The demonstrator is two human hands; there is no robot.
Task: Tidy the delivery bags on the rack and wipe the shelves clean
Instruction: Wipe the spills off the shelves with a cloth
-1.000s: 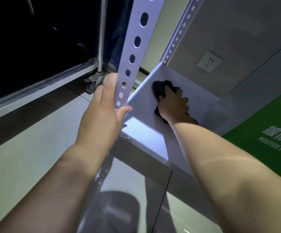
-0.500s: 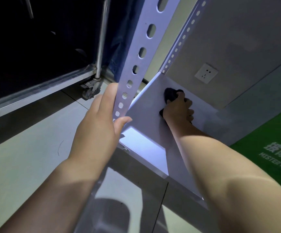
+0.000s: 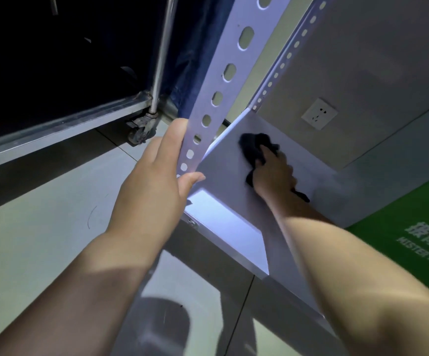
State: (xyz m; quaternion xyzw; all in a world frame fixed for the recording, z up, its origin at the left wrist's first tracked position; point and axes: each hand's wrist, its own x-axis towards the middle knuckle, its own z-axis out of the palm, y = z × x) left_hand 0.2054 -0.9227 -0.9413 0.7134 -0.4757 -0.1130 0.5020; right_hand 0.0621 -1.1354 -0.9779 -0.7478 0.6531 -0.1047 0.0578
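A grey metal shelf (image 3: 223,176) of the rack lies low, near the floor. My right hand (image 3: 272,176) presses a dark cloth (image 3: 253,147) flat on the shelf's back left part, close to the wall. My left hand (image 3: 157,181) grips the perforated front upright (image 3: 223,73) of the rack just above the shelf corner, thumb on the inner side. A green delivery bag (image 3: 413,240) with white "MISTER PIZZA" lettering stands on the shelf at the right, partly cut off by the frame edge.
A rear perforated upright (image 3: 285,57) runs along the wall, which carries a white socket (image 3: 318,114). At the left stands a dark metal trolley (image 3: 62,124) on a caster (image 3: 141,127). Pale tiled floor (image 3: 41,214) lies below.
My right hand has slid the cloth back and forth over the rear of the shelf; it now lies stretched out towards the back left corner. My left hand stays on the upright.
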